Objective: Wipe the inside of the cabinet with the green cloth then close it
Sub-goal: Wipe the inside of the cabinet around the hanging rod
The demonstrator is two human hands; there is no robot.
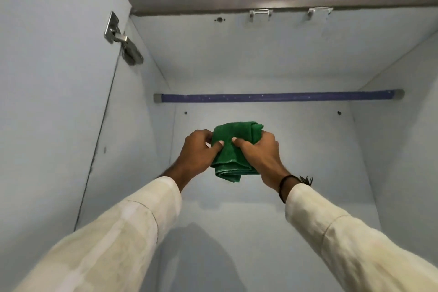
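Note:
A folded green cloth [233, 149] is held in mid-air inside the open pale blue cabinet [272, 54]. My left hand [198, 152] grips the cloth's left side with thumb on top. My right hand [259, 152] grips its right side, and a black band sits on that wrist. Both hands are in front of the cabinet's back panel [296, 144], below a blue hanging rod [277, 97]. Whether the cloth touches the panel I cannot tell. The lower fold of the cloth hangs between my wrists.
The open cabinet door [52, 78] stands at the left, joined by a metal hinge [122, 39]. Two metal brackets [259, 14] sit at the top edge. The right side wall [403, 137] and the cabinet floor [237, 232] bound the space around my arms.

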